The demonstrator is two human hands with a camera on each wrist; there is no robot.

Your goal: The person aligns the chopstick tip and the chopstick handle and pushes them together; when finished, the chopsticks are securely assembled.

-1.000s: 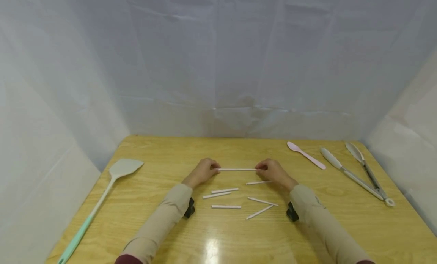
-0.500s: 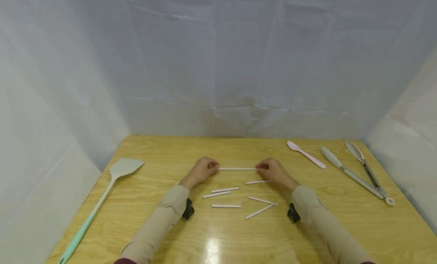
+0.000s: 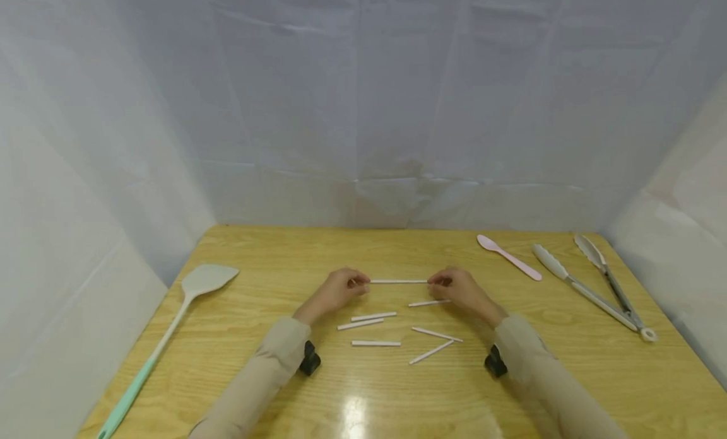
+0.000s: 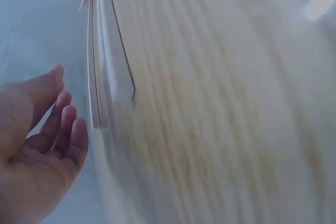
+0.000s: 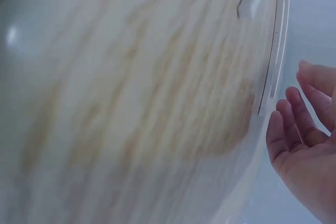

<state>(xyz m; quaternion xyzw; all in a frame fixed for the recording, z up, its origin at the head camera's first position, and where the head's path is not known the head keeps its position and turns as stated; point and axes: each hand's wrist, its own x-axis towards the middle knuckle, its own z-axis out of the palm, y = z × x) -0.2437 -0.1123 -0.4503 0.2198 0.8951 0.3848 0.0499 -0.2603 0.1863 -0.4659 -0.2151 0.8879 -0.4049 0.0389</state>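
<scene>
Both hands stood well apart, left hand (image 3: 335,290) and right hand (image 3: 462,292), each at one end of a thin white stick (image 3: 399,281) stretched crosswise between them. Rear edge of the counter (image 3: 272,250) lay beyond the fingers, a band of wood showing in between. Widest room on the left, out to a pale spatula (image 3: 206,279) with a green handle, slanting along the left edge. Right side tighter: pink spoon (image 3: 508,257) near the right hand, then tongs (image 3: 602,304), arms spread, toward the right edge. Nearer the body, between the forearms, six loose white sticks (image 3: 376,344): a close pair and a single on the left, two forming a sideways V on the right, one with its end hidden at the right hand. Counter top was yellow wood grain, glossy, glare near the front. Pale creased sheeting (image 3: 363,98) rose behind and on both sides. Each hand pinched the stick between thumb and forefinger, other fingers loosely bent. Wrist views did not show the pinched ends clearly; height above the counter could not be judged.
</scene>
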